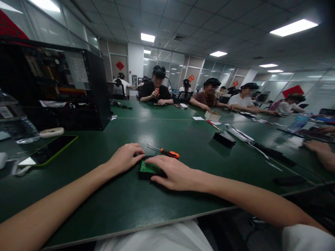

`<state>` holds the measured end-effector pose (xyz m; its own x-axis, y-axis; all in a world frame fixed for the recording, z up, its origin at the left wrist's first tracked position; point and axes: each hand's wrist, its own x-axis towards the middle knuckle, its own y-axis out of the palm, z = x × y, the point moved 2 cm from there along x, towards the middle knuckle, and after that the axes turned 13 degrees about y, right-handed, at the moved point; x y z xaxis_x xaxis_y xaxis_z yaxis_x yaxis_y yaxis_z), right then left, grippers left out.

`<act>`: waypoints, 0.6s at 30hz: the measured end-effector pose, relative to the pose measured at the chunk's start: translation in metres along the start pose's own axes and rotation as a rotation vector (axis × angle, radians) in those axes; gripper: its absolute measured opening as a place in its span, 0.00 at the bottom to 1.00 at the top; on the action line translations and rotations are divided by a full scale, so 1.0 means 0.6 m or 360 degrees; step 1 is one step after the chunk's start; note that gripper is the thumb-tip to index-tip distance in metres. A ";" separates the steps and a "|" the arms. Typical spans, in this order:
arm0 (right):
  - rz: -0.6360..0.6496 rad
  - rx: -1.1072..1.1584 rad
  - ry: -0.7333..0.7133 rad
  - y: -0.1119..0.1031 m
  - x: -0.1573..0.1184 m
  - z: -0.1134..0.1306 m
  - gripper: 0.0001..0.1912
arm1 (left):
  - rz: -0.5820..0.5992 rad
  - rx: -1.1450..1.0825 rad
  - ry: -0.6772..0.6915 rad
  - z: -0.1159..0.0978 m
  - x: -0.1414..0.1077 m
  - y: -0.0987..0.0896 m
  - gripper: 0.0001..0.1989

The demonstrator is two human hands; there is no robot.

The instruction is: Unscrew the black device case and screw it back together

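Observation:
A shallow black case with a green circuit board (144,167) in it lies on the green table near its front edge. My right hand (174,172) is closed over its right part, fingers across the board and thumb along the near side. At the far left corner of the case is my left hand (127,157), its fingers curled and thumb bent in. A dark piece shows by those fingertips, but I cannot make out what they hold. Just beyond both hands lies a screwdriver (170,153) with an orange and black handle, its thin shaft pointing left.
On the left stand an open computer case (94,90), a water bottle (19,122) and a phone (49,150) in a green-edged case. A black box (224,139) and a white power strip (239,133) lie to the right. Several people sit around the table (104,216).

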<state>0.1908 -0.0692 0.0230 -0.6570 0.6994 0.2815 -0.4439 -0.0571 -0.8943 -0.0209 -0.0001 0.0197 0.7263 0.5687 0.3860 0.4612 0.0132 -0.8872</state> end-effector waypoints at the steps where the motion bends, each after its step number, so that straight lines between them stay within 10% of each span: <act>1: 0.0018 0.0013 0.0008 -0.007 -0.001 0.002 0.28 | -0.0007 -0.0003 0.0006 -0.001 0.000 -0.001 0.11; 7: -0.0193 -0.0067 0.0292 -0.108 -0.056 -0.025 0.25 | -0.0134 -0.0153 -0.0088 -0.012 -0.005 -0.006 0.14; 14: -0.0330 -0.0794 0.1745 -0.244 -0.266 -0.258 0.32 | -0.0325 -0.0840 -0.0391 -0.048 -0.003 0.009 0.17; 18: -0.0301 -0.0809 0.2069 -0.265 -0.351 -0.352 0.39 | -0.0304 -0.1183 -0.0577 -0.056 -0.003 0.020 0.19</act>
<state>0.5286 -0.0571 0.0322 0.5350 0.8329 0.1417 -0.0117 0.1750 -0.9845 0.0004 -0.0284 0.0172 0.4520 0.8418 0.2950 0.8666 -0.3360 -0.3689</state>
